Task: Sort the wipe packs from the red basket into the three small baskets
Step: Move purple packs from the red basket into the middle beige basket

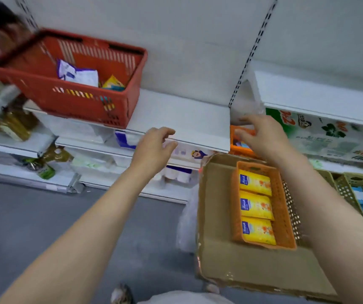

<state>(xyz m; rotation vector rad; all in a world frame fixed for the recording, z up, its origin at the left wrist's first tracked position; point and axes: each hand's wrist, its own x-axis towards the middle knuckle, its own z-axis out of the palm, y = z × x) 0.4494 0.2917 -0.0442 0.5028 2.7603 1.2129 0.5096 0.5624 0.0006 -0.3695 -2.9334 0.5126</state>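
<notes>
While both hands — left hand [154, 145] and right hand [261, 137] — hang loose, each grip empty, next comes reaching up into the red basket [73, 99] for a wipe pack [77, 74].

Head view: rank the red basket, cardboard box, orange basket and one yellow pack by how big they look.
1. Red basket and cardboard box: alike; the box is nearer, so unsure.
2. Orange basket.
3. Yellow pack.
</notes>
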